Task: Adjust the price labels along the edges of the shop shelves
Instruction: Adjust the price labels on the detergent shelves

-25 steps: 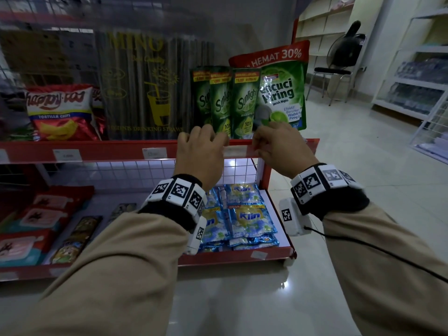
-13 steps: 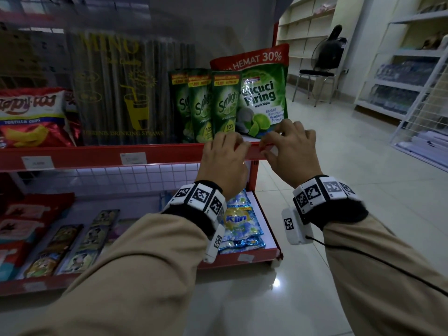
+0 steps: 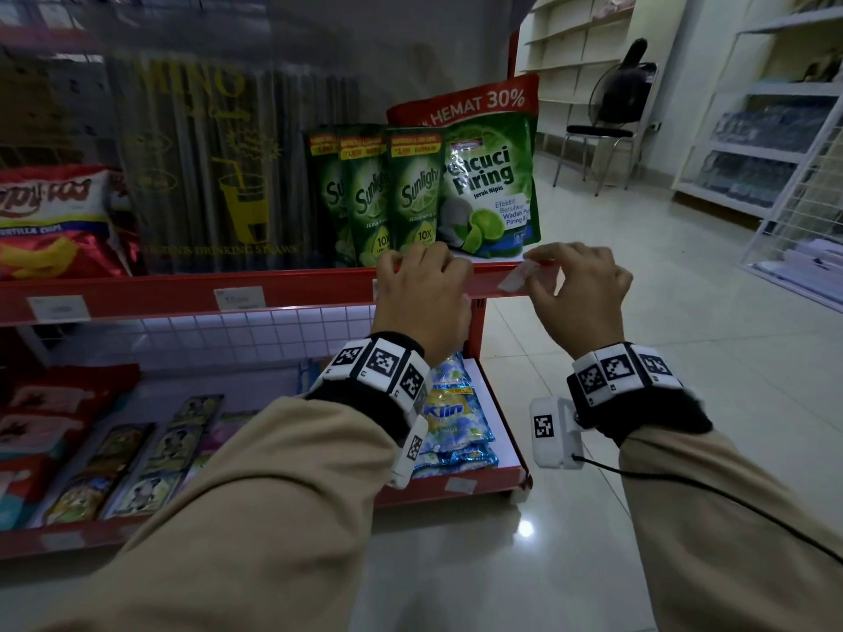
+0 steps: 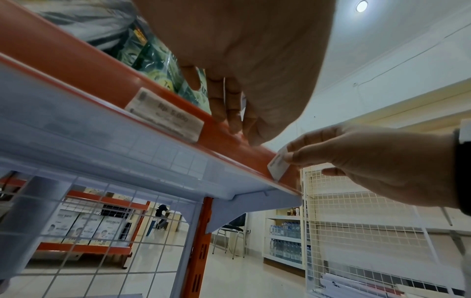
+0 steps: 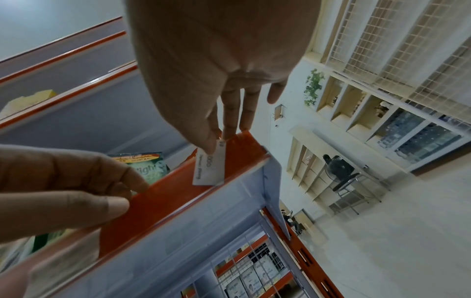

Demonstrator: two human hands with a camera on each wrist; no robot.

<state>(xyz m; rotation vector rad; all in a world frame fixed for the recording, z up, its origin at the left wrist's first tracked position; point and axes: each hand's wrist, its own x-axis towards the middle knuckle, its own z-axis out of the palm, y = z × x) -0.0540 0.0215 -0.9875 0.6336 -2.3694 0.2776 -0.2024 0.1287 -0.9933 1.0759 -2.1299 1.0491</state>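
The red shelf edge (image 3: 292,291) runs across the middle of the head view under green soap pouches (image 3: 424,193). My left hand (image 3: 422,294) curls over this edge, fingers on top and thumb on the front (image 5: 114,203). My right hand (image 3: 579,289) pinches a small white price label (image 3: 517,278) between thumb and forefinger near the shelf's right end. The label (image 5: 210,167) stands tilted, its lower end against the red strip (image 5: 165,199). Another label (image 4: 165,117) sits flat in the strip left of my left fingers (image 4: 237,121).
Two more labels (image 3: 239,297) (image 3: 58,307) sit further left on the same edge. A lower shelf (image 3: 456,488) holds blue sachets and snack packs. Right of the shelf end are tiled floor, a white wire rack (image 3: 798,230) and a chair (image 3: 606,130).
My right hand has moved right, away from my left hand, with the label pinched and now tilted at the shelf's end. My left hand stays on the edge. The view shifted right.
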